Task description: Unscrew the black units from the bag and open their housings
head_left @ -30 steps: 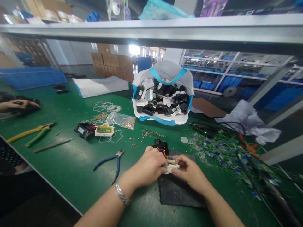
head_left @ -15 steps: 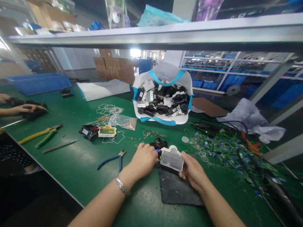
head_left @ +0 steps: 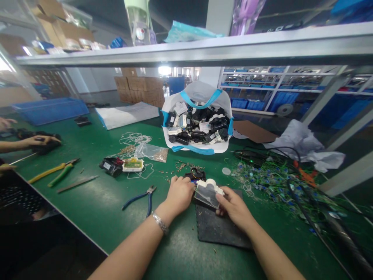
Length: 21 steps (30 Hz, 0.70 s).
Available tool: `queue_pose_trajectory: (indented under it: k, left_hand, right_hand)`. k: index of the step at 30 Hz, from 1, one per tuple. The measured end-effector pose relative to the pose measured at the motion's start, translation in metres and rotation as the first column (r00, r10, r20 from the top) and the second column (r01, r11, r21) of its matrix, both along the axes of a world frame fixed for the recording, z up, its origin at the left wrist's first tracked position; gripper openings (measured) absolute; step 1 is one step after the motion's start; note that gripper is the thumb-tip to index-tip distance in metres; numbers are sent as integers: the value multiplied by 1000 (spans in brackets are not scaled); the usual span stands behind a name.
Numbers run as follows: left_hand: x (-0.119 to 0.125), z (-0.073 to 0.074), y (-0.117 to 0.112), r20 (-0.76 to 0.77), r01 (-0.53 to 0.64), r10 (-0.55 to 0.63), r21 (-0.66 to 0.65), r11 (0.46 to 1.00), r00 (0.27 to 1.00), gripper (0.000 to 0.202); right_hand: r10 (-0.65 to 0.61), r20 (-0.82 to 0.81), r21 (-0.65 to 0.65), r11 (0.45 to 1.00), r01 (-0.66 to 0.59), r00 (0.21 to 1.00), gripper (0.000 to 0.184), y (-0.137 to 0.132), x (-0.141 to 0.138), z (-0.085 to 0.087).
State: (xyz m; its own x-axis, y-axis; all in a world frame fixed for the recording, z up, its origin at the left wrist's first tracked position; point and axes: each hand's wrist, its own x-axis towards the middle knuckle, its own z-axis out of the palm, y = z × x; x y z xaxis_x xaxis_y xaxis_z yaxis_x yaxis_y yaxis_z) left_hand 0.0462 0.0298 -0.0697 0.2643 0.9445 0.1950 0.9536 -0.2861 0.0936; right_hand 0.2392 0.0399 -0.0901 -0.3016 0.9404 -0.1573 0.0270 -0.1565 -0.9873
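My right hand [head_left: 233,208] grips a white plastic housing [head_left: 207,193], tilted up over a black rubber mat [head_left: 220,229]. My left hand [head_left: 179,193] is closed against the housing's left end, where thin coloured wires lead to a black part [head_left: 194,174] on the green bench [head_left: 96,202]. Just what the left fingers pinch is hidden. A silver bracelet is on my left wrist.
Blue-handled pliers [head_left: 140,197] lie left of my hands. A white bag [head_left: 198,118] full of black and white parts stands behind. Loose screws, a clear bag, an opened unit [head_left: 122,165], yellow-green pliers [head_left: 54,171] and tangled wires [head_left: 274,181] surround. Another person's hands [head_left: 37,140] work at far left.
The white housing was turned from lying edge-on between my hands to face up, then tilted. My hands shifted slightly up the bench and the camera lifted.
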Motion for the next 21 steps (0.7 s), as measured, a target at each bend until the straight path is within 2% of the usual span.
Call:
queue_pose_trajectory:
  k: [3, 7, 11, 14, 16, 18, 20, 21]
  left_hand:
    - [-3, 2, -11, 1, 45, -45, 9, 999, 999, 28]
    - [-2, 7, -41, 15, 286, -286, 25, 958, 958, 19]
    - [-1, 17, -72, 236, 517, -477, -154, 842, 847, 14]
    - [-8, 29, -78, 370, 597, -490, -279, 752, 790, 14]
    - [-20, 41, -70, 403, 570, -431, -344, 746, 808, 13]
    - [-42, 57, -52, 377, 467, -327, -377, 800, 866, 12]
    - [-71, 77, -29, 274, 240, -151, -328, 913, 950, 16]
    - [-86, 86, -17, 184, 50, -6, -238, 970, 983, 18]
  right_hand:
    - [-145, -138, -74, 988, 136, 980, 48, 3, 0, -3]
    - [-276, -271, -232, 948, 216, 922, 37, 8, 1, -5]
    - [-332, -355, -330, 919, 215, 874, 29, 10, 3, -1]
    - [-328, -381, -324, 923, 207, 864, 31, 9, 5, 3]
    - [-281, -333, -244, 948, 206, 900, 36, 9, 7, 6]
    - [-198, -214, -100, 979, 180, 956, 41, 9, 12, 10]
    - [-112, -51, 54, 992, 115, 992, 44, 8, 17, 15]
    - [-73, 43, 123, 990, 67, 996, 44, 8, 20, 18]
